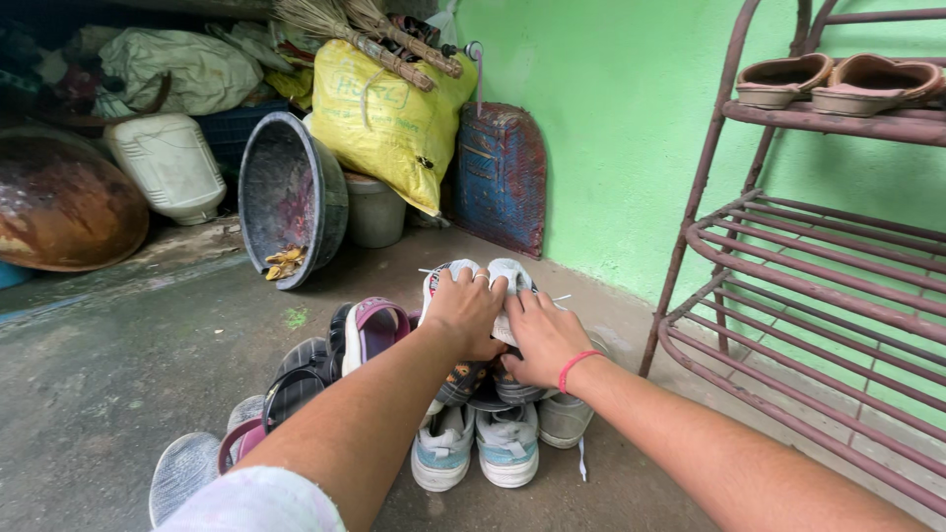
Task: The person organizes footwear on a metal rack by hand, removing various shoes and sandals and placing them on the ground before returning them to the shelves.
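Both hands met on a white shoe (490, 279) atop a heap of footwear on the concrete floor (118, 374). The left hand (463, 313) clamped its near side, fingers curled over the top; the right hand (544, 338) pressed flat against its right flank. The shoe's long axis ran away from the person, and the metal rack (788, 266) stood just right.

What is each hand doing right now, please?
Left hand: closed on a white shoe at the top of the shoe pile.
Right hand: gripping the same white shoe from the side.
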